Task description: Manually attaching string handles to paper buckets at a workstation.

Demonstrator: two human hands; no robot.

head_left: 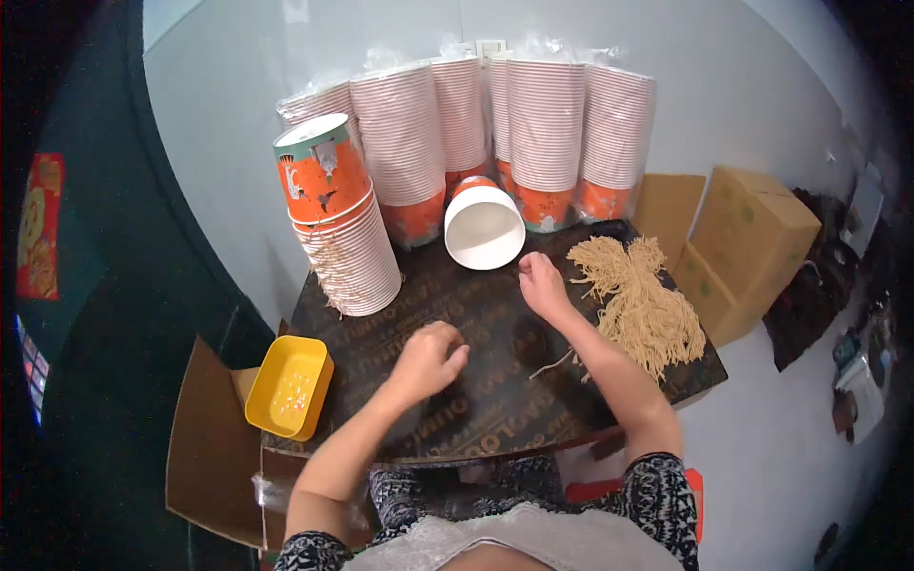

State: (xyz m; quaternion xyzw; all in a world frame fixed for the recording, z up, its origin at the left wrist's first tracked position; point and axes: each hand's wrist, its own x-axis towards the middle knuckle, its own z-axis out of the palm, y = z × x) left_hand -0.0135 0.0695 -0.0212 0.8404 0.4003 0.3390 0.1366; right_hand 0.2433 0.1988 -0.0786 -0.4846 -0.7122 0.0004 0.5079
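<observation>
A paper bucket (486, 228) lies on its side at the middle back of the table, its white mouth turned toward me. Close to its right rim is my right hand (545, 288), fingers curled in; whatever they might hold is too small to make out. My left hand (428, 362) hovers over the table left of centre, fingers bent inward and their tips hidden from view. A nested stack of paper buckets (347, 257) with short cord ends along its rims stands at the left. Right of my right hand lies a bundle of tan cords (647, 314), one loose cord (552, 364) nearer me.
Tall plastic-wrapped bucket stacks (400, 143) line the wall behind the dark printed table (476, 409). At the left edge sits a yellow bin (319, 381) with small pale bits inside. An open carton (205, 447) is below it; cardboard boxes (752, 228) stand at the right.
</observation>
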